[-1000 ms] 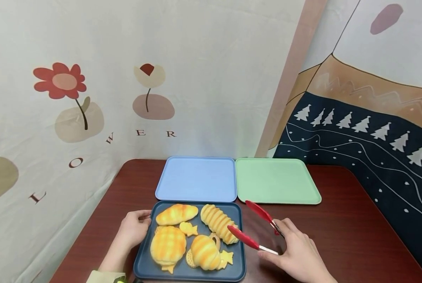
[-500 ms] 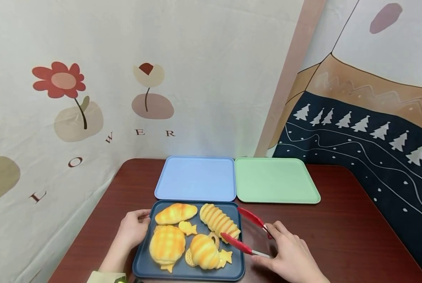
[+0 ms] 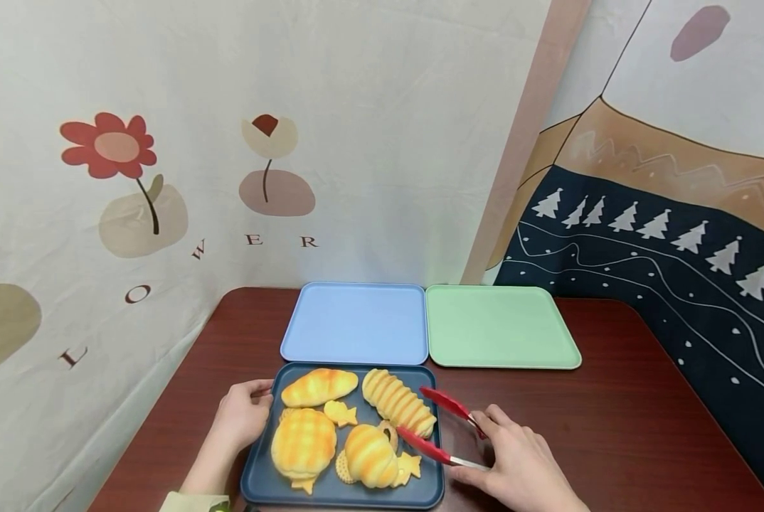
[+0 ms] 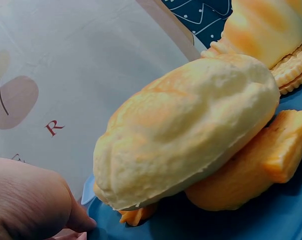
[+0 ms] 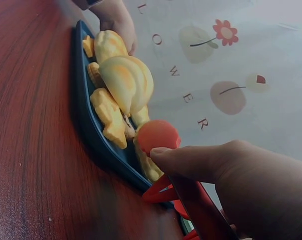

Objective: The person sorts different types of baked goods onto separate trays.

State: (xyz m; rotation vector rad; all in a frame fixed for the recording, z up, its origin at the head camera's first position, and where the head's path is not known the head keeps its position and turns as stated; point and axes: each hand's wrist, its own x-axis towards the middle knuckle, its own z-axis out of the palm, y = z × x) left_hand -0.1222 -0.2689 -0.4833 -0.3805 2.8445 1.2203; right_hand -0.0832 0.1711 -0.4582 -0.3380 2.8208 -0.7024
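In the head view my left hand [image 3: 242,414] pinches the left rim of a dark blue tray [image 3: 259,473]. My right hand [image 3: 516,459] grips red-tipped tongs [image 3: 430,446], spread apart, their tips either side of the lower right end of a striped roll [image 3: 398,404]. Also on the tray lie a croissant-shaped bread [image 3: 370,456], a round checkered bun [image 3: 303,442], a long bread [image 3: 320,387], a fish-shaped biscuit [image 3: 340,412] and a star-shaped biscuit [image 3: 410,466]. The croissant overlaps a ring-shaped biscuit and a round one. The left wrist view shows a thumb [image 4: 83,220] at the rim.
A light blue tray [image 3: 356,323] and a green tray [image 3: 500,326] stand side by side behind the dark one. All sit on a dark red wooden table [image 3: 612,412]. Printed cloth [image 3: 382,142] hangs right behind the table's back edge.
My right hand has brought the tongs leftward and down, from the tray's right edge to around the striped roll's end. The left hand and the breads have stayed put.
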